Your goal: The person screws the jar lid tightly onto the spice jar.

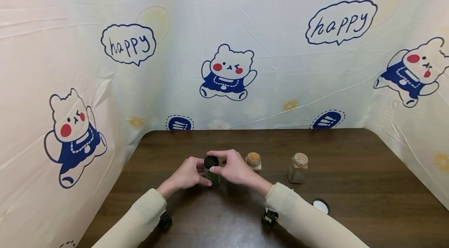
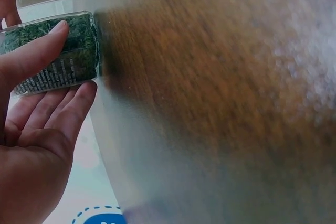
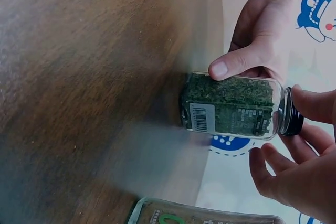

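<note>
A clear glass spice jar (image 1: 215, 180) of dried green herbs stands upright on the table, its label and barcode showing in the right wrist view. My left hand (image 1: 186, 173) holds the jar's body low down, the thumb on one face and the fingers along the opposite side. At the top, my right hand (image 1: 234, 167) grips the black lid (image 3: 294, 116) between thumb and fingers. The lid sits on the jar's neck. In the left wrist view my left thumb lies across the glass, and the lid is outside the picture.
Just right of my right hand stands a small jar (image 1: 253, 160) with an orange-tan top. Farther right is a spice jar (image 1: 297, 170) with a perforated top. A black lid (image 1: 320, 206) lies white inside up near my right sleeve. Printed cloth hangs around the table (image 1: 379, 197).
</note>
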Demonstrator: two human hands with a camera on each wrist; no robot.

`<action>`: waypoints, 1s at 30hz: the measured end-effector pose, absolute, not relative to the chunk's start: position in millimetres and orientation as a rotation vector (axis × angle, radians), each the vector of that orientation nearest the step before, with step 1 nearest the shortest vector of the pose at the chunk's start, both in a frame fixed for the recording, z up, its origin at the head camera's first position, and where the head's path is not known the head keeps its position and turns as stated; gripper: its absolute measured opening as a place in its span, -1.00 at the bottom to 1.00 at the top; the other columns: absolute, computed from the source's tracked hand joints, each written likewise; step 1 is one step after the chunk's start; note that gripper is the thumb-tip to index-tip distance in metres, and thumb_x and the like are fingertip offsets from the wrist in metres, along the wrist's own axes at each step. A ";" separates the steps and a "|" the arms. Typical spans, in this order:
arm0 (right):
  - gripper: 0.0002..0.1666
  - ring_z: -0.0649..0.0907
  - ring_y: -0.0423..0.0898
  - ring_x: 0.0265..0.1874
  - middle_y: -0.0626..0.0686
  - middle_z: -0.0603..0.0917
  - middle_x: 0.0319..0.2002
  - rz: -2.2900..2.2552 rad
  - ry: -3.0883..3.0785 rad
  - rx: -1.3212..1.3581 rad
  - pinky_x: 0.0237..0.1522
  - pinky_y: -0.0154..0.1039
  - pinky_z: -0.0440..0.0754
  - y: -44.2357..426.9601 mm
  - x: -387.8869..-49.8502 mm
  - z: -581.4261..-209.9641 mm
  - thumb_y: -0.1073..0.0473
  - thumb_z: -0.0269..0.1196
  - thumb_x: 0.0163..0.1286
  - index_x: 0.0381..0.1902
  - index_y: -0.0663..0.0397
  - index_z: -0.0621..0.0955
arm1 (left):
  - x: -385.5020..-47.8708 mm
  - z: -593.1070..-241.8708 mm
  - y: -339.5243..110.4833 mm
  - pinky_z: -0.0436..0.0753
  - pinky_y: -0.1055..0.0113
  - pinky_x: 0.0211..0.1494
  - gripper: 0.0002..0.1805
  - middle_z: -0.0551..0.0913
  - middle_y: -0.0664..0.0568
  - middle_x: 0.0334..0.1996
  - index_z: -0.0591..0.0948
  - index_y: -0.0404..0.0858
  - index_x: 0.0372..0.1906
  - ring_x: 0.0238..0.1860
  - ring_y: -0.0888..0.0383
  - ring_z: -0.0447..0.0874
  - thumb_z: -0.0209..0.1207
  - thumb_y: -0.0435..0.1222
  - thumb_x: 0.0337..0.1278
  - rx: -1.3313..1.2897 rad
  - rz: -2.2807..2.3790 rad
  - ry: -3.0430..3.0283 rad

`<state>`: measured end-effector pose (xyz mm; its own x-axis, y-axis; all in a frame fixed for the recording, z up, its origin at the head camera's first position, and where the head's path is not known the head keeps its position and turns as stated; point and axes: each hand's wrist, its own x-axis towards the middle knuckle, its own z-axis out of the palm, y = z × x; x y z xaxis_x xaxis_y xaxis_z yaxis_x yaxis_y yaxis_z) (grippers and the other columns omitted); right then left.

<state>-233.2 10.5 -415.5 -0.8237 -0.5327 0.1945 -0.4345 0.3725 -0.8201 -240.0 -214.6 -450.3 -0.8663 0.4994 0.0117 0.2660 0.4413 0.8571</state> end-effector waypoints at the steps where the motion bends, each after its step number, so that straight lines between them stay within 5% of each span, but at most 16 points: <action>1: -0.47 0.68 0.06 0.00 0.06 0.70 0.24 -1.453 2.524 -0.887 -0.13 -0.20 0.70 10.2 -233.2 -416.2 0.27 0.43 0.43 0.34 -0.02 0.68 | -240.1 -450.5 -214.5 0.76 0.18 0.09 -0.57 0.82 -0.03 -0.11 0.77 -0.34 0.01 -0.05 0.07 0.82 0.59 -0.48 -0.05 0.660 1.390 2.454; 30: -0.48 0.69 0.04 -0.02 0.07 0.74 0.17 -1.487 2.625 -0.765 -0.33 -0.27 0.65 1.4 -221.2 -414.5 0.25 0.47 0.40 0.30 0.00 0.70 | -240.7 -452.7 -213.0 0.76 0.15 0.09 -0.58 0.82 -0.02 -0.12 0.78 -0.31 -0.01 -0.07 0.07 0.82 0.60 -0.48 -0.06 0.616 1.367 2.486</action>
<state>-221.2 1.4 -414.5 -0.8789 -0.4284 0.2099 -0.4003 0.4227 -0.8131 -240.7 -213.0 -452.7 -0.8829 0.4695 -0.0048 0.2474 0.4741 0.8450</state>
